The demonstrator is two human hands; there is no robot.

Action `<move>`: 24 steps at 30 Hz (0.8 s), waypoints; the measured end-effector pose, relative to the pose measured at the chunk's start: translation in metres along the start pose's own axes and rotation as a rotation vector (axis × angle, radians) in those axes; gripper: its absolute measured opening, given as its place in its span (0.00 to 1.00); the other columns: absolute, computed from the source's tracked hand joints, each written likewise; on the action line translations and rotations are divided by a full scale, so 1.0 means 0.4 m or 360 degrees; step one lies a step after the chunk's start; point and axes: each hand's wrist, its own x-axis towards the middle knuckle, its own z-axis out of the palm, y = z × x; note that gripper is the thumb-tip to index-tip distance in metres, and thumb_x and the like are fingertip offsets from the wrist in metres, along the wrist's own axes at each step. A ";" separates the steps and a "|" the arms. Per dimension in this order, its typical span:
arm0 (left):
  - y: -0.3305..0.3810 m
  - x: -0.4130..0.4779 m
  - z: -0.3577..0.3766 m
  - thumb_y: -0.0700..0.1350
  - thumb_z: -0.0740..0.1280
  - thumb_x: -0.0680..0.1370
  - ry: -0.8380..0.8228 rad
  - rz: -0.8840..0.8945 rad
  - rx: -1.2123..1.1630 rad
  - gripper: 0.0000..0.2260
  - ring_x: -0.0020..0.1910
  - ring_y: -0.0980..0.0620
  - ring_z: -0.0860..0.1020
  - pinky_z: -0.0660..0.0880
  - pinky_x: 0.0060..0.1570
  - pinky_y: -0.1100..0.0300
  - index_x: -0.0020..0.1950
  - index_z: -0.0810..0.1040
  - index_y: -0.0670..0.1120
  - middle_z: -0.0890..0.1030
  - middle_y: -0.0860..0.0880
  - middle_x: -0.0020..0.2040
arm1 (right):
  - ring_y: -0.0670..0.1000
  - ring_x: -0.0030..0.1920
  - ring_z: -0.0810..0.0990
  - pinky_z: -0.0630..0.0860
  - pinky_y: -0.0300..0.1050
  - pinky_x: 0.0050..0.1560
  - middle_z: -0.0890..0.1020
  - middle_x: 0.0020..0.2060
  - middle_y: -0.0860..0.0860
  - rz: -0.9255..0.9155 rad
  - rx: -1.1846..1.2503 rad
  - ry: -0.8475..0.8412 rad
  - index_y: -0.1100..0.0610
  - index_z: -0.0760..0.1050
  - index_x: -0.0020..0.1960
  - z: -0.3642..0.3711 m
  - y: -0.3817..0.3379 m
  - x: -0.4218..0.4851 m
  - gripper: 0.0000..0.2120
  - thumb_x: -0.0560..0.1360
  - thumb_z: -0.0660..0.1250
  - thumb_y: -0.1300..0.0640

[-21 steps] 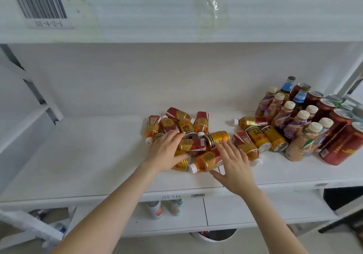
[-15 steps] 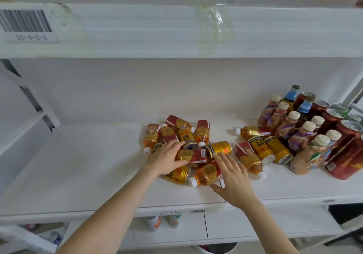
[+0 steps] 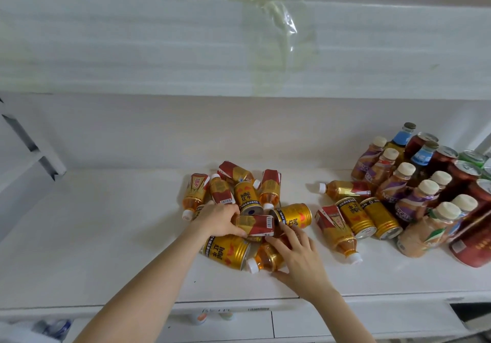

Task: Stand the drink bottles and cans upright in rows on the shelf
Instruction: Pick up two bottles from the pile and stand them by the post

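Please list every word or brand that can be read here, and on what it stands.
"RedBull", "红牛": lying gold can.
"NESC", cut off: upright purple-label bottle.
Barcode digits on red-label bottle, shelf-edge tag: too blurred to read.
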 end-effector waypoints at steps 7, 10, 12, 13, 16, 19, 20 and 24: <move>-0.011 -0.011 0.005 0.67 0.70 0.67 0.0056 -0.0003 -0.0266 0.31 0.59 0.48 0.76 0.71 0.50 0.56 0.64 0.70 0.53 0.77 0.50 0.62 | 0.61 0.63 0.75 0.76 0.59 0.57 0.77 0.63 0.52 -0.0013 -0.0019 0.0178 0.44 0.73 0.63 0.005 0.010 -0.001 0.32 0.62 0.72 0.35; -0.004 -0.022 -0.010 0.62 0.73 0.68 0.0136 0.0079 -0.0360 0.27 0.57 0.50 0.76 0.72 0.49 0.57 0.61 0.70 0.52 0.76 0.52 0.61 | 0.59 0.64 0.74 0.74 0.59 0.60 0.77 0.62 0.48 0.0003 0.0035 0.0238 0.44 0.72 0.64 0.003 0.017 -0.013 0.31 0.64 0.71 0.35; 0.007 -0.027 -0.032 0.59 0.75 0.67 0.0235 0.0196 -0.0329 0.25 0.56 0.52 0.76 0.74 0.49 0.57 0.58 0.70 0.53 0.75 0.54 0.58 | 0.58 0.65 0.73 0.72 0.58 0.62 0.77 0.63 0.47 0.0046 0.0133 0.0274 0.44 0.71 0.65 0.000 0.024 -0.023 0.31 0.65 0.69 0.34; 0.016 -0.030 -0.047 0.57 0.76 0.66 0.0284 0.0252 -0.0320 0.24 0.54 0.52 0.76 0.75 0.49 0.56 0.57 0.71 0.53 0.75 0.55 0.56 | 0.56 0.65 0.73 0.71 0.56 0.62 0.76 0.62 0.46 0.0085 0.0222 0.0297 0.44 0.70 0.65 -0.004 0.028 -0.028 0.31 0.66 0.68 0.34; 0.059 -0.033 -0.085 0.54 0.78 0.64 0.0359 0.0396 -0.0328 0.23 0.50 0.54 0.75 0.75 0.47 0.55 0.54 0.75 0.52 0.74 0.56 0.52 | 0.46 0.57 0.75 0.72 0.45 0.56 0.77 0.56 0.40 0.0210 0.0704 0.0381 0.43 0.70 0.63 -0.022 0.039 -0.038 0.28 0.67 0.67 0.33; 0.108 -0.032 -0.090 0.49 0.79 0.63 0.0345 0.0495 -0.0290 0.23 0.51 0.54 0.73 0.71 0.46 0.60 0.55 0.76 0.52 0.74 0.55 0.53 | 0.44 0.49 0.80 0.76 0.34 0.45 0.81 0.48 0.40 0.0303 0.1295 0.0429 0.40 0.71 0.58 -0.031 0.046 -0.047 0.22 0.67 0.74 0.43; 0.120 -0.033 -0.086 0.48 0.80 0.63 0.0342 0.0516 -0.0288 0.25 0.52 0.55 0.72 0.69 0.46 0.60 0.57 0.76 0.51 0.74 0.54 0.54 | 0.43 0.49 0.80 0.75 0.31 0.44 0.82 0.48 0.40 0.0338 0.1400 0.0444 0.40 0.71 0.58 -0.030 0.047 -0.050 0.22 0.67 0.75 0.47; 0.134 -0.042 -0.057 0.45 0.80 0.62 0.0339 0.0461 -0.0516 0.34 0.57 0.58 0.68 0.68 0.52 0.60 0.65 0.71 0.53 0.75 0.53 0.62 | 0.36 0.52 0.79 0.75 0.27 0.42 0.82 0.48 0.37 0.0497 0.1595 0.0431 0.39 0.70 0.55 -0.022 0.048 -0.063 0.21 0.69 0.75 0.53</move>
